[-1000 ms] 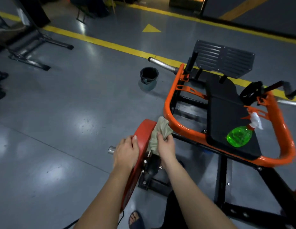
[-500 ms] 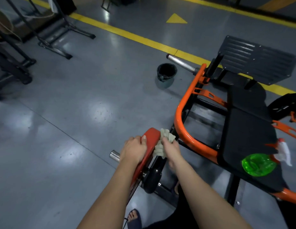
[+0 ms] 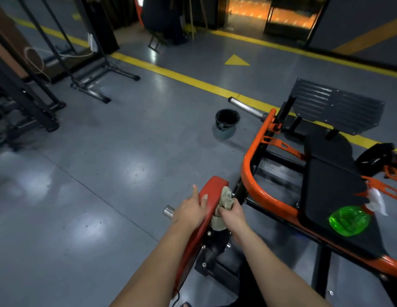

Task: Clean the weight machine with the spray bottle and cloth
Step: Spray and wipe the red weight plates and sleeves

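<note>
The weight machine has an orange tube frame (image 3: 250, 171), a black seat pad (image 3: 332, 187) and an upright red-orange arm (image 3: 213, 189) in front of me. My left hand (image 3: 189, 210) grips the left side of that arm, thumb over its front face. My right hand (image 3: 233, 214) holds a crumpled beige cloth (image 3: 225, 199) against the arm's right side. A green spray bottle (image 3: 348, 220) with a white and orange trigger head lies on the seat pad, well right of both hands.
A small black bucket (image 3: 226, 121) stands on the grey floor beyond the machine. A chrome peg (image 3: 168, 211) sticks out left of the arm, another chrome bar (image 3: 244, 107) at the far end. Black racks (image 3: 82, 69) stand at the left. A yellow line (image 3: 171, 74) crosses the floor.
The cloth has bunched up and slid along the red arm's right side under my right hand. The camera view has tilted up, so more of the room shows. My left hand keeps its grip.
</note>
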A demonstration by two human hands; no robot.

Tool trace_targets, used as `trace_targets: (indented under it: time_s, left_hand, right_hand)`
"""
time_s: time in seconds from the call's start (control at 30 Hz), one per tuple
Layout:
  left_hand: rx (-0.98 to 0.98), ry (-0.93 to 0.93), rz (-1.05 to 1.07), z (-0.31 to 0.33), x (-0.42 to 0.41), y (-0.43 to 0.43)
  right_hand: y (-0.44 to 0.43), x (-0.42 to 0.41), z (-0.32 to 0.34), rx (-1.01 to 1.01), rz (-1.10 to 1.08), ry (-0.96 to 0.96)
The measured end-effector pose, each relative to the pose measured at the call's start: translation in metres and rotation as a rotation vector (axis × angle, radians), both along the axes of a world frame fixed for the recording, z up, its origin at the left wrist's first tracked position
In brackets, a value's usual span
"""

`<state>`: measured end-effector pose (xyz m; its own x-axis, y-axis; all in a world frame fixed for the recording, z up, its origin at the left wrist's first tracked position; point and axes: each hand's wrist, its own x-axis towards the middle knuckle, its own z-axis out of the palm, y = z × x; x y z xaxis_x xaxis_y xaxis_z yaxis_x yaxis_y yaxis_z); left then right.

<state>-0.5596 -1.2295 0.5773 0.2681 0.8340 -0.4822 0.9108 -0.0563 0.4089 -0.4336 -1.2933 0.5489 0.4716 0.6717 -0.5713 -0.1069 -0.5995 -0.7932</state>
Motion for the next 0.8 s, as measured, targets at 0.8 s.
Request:
trace_targets:
  time_s: [0.8]
  left_hand:
    - [-0.088, -0.329, 0.08, -0.012, -0.058, -0.051]
  right_hand:
    - [-0.074, -0.081, 0.018, 0.273, -0.229, 0.046]
